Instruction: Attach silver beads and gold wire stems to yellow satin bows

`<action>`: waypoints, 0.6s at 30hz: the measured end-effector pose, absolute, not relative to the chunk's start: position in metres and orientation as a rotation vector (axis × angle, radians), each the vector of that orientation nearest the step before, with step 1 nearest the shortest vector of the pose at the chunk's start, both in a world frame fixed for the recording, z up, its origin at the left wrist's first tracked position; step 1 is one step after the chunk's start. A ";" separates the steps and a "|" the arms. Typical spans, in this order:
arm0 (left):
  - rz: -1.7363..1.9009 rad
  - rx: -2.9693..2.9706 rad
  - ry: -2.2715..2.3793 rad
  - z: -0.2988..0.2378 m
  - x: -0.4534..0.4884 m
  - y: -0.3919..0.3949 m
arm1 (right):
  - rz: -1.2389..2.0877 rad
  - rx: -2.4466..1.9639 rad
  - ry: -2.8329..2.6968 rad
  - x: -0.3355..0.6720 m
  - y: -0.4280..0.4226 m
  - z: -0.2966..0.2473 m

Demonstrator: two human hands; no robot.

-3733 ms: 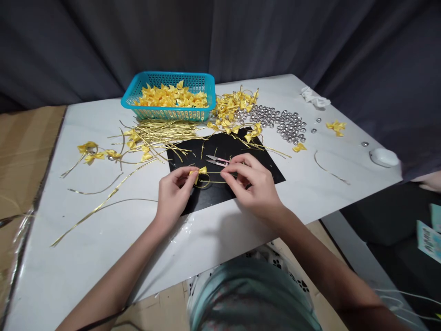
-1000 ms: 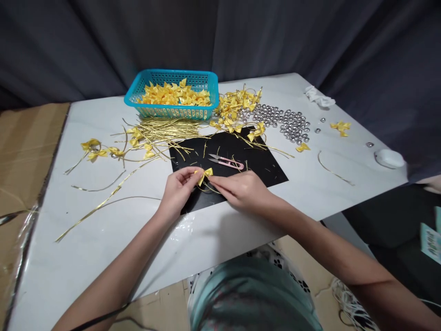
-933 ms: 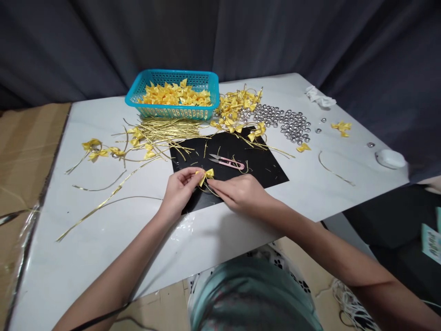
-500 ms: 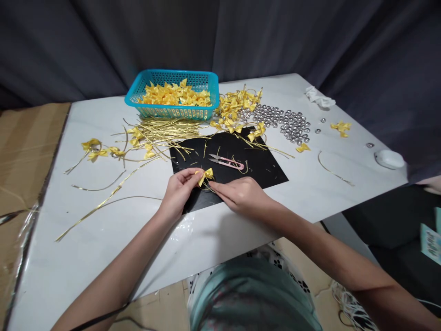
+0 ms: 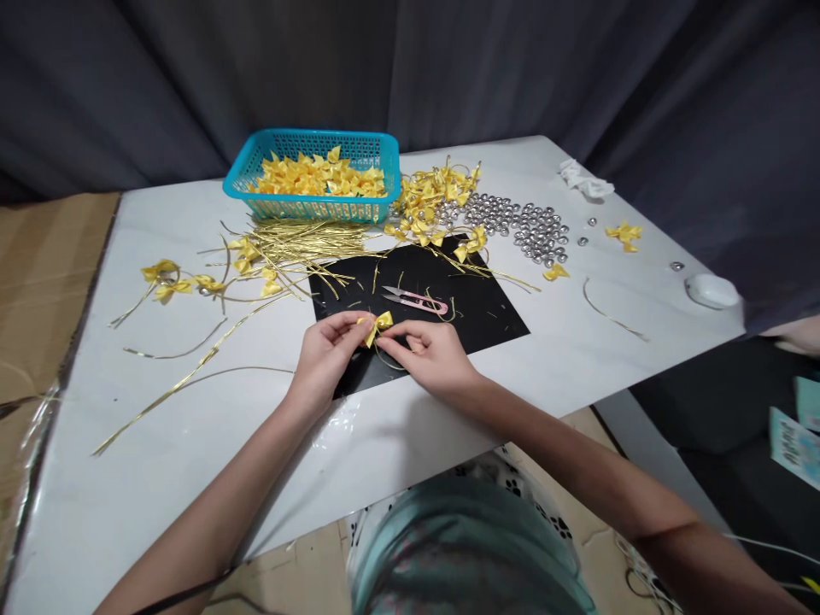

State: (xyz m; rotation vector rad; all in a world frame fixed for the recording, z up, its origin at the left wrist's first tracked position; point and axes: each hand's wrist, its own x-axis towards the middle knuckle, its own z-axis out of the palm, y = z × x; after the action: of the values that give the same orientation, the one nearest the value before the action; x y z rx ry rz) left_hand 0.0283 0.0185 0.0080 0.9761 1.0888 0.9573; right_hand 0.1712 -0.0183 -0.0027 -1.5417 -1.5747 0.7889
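Observation:
A small yellow ribbon bow [image 5: 383, 322] is pinched in my left hand [image 5: 326, 352], above the black mat [image 5: 477, 320]. Close against the bow's right side, my right hand [image 5: 434, 354] has thumb and forefinger pressed together on a thin gold cord [image 5: 388, 363], which loops down below the fingers. Just beyond my hands, pink-handled thread snips [image 5: 416, 299] lie on the mat among cord scraps. The point where the cord meets the bow is too small to make out.
Behind the mat stands a blue basket [image 5: 312, 207] of yellow bows, with a bundle of gold cords [image 5: 307, 241] before it. Silver beads [image 5: 538, 231] are spread to the right, near a white dish [image 5: 712, 291]. Loose cords [image 5: 160, 399] lie on the left.
My right hand has moved up closer to the bow, its fingers now pinching beside it. My left hand keeps its hold. The whole view has shifted slightly.

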 end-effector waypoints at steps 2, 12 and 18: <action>0.963 0.996 1.090 0.009 0.028 0.018 | 0.934 -1.528 -1.478 0.167 -0.016 -0.001; 0.966 0.998 1.076 0.011 0.028 0.017 | 1.201 -1.358 -1.226 0.155 -0.017 -0.002; 0.945 1.020 1.074 0.011 0.028 0.017 | 1.201 -1.354 -1.176 0.153 -0.017 -0.010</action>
State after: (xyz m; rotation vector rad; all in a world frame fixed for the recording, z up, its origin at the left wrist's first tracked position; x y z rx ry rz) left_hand 0.0281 0.0173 0.0109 1.0200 1.0743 0.9454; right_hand 0.1529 -0.0166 -0.0096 -1.3539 -1.1758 1.2012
